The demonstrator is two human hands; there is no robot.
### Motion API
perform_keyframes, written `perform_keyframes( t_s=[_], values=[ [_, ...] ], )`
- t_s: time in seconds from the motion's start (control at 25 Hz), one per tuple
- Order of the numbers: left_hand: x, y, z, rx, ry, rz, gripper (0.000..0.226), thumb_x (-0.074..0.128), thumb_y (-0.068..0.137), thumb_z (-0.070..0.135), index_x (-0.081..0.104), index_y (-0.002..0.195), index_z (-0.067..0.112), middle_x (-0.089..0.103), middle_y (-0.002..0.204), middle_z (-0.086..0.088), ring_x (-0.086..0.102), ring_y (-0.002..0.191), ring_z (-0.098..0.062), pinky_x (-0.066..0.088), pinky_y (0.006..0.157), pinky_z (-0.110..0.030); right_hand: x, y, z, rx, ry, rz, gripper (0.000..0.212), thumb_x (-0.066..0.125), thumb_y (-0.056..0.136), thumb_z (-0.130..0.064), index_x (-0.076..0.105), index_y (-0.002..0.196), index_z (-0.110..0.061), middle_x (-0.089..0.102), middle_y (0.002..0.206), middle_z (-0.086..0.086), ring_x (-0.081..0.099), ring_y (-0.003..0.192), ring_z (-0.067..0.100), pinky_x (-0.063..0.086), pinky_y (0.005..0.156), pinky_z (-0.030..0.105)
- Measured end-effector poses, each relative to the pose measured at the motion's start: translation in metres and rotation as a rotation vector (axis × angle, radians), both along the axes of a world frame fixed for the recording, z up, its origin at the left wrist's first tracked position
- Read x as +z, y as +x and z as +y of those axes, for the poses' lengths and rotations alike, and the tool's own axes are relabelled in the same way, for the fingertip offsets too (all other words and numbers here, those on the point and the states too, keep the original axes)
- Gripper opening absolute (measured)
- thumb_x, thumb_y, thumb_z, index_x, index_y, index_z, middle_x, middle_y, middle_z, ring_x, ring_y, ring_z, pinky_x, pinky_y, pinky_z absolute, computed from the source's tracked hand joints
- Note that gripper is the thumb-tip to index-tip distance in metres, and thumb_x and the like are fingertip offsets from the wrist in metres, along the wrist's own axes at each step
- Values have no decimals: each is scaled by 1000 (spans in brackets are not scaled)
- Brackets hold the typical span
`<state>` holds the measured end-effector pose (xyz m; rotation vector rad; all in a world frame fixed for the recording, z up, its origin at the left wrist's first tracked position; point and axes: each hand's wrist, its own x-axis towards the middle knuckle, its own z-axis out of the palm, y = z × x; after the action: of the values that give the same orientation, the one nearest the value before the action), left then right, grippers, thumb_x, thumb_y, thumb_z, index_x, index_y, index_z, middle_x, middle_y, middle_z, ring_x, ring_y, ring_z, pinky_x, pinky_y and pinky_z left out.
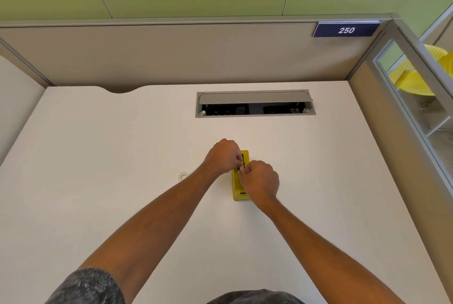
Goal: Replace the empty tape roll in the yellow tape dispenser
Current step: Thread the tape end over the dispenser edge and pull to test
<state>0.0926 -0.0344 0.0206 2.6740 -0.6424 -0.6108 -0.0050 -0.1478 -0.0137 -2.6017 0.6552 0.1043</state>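
The yellow tape dispenser (237, 187) lies on the white desk (122, 144), its long side running away from me. My left hand (223, 156) is over its far-left side, fingers pinched on a small dark part at the dispenser's top. My right hand (261, 181) covers the near-right side, fingers curled and pinching at the same spot. The two hands meet above the dispenser's middle. Its roll well is hidden by the fingers. A clear, whitish tape roll (183, 176) lies flat on the desk just left of my left forearm.
An open grey cable hatch (255, 103) is set into the desk behind the dispenser. Beige partition walls (171, 53) close the desk at the back and right. A blue sign (346, 30) reads 250. Yellow perforated chairs (414, 80) show through the right glass panel.
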Motion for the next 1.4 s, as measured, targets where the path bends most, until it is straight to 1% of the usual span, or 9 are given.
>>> perform_keyframes(
  t_s=[0.28,0.44,0.52,0.68,0.8,0.92,1.12,1.24,1.4],
  values=[
    [3,0,0,-10,13,24,16,82,91,28,89,102,19,83,96,2,73,90,-16,55,74,-28,4,2,0,9,11,9,32,63,99,-51,74,86,-24,74,85,-5,70,80,23,59,78,39],
    [4,-1,-1,-5,3,13,14,82,90,26,89,99,19,83,95,3,73,89,-15,61,79,-32,2,-2,2,11,8,5,35,63,98,-54,75,83,-24,73,82,-6,68,78,23,55,75,36],
    [5,-2,-2,-4,7,13,13,82,90,25,89,98,18,83,93,2,74,89,-16,63,81,-35,3,0,0,1,28,-5,32,65,96,-54,75,85,-25,73,83,-8,69,78,21,57,75,36],
    [6,0,-2,-9,21,16,14,82,90,26,89,98,18,83,91,1,73,87,-17,61,77,-33,6,2,0,-3,53,-6,30,65,96,-52,74,84,-26,74,85,-7,71,80,21,61,78,41],
    [7,2,-2,-21,25,19,13,81,90,25,89,99,18,83,93,1,71,86,-15,60,75,-32,4,-1,2,-24,54,-18,31,65,97,-52,72,80,-27,73,82,-8,71,79,21,61,77,40],
    [7,3,-3,-27,25,22,14,82,90,25,89,99,17,83,93,0,72,87,-16,61,77,-34,3,-2,2,-32,65,-22,31,65,96,-53,76,86,-26,74,85,-9,70,79,19,60,77,38],
    [5,4,-3,-24,18,30,12,82,90,24,89,96,17,82,90,0,70,83,-16,50,69,-28,5,6,2,-49,82,-5,27,68,95,-50,74,85,-26,74,83,-9,71,78,19,61,78,39],
    [4,6,-2,-35,14,39,12,81,90,23,89,98,17,83,92,2,66,79,-12,48,69,-27,1,2,3,-68,75,5,29,67,96,-50,73,81,-26,71,79,-9,69,76,20,59,77,38],
    [5,8,-3,-54,24,23,12,81,90,22,89,96,17,83,91,3,64,76,-10,50,69,-26,1,2,3,-61,88,17,29,67,96,-52,74,85,-26,70,81,-11,71,80,19,60,79,40]
  ],
)
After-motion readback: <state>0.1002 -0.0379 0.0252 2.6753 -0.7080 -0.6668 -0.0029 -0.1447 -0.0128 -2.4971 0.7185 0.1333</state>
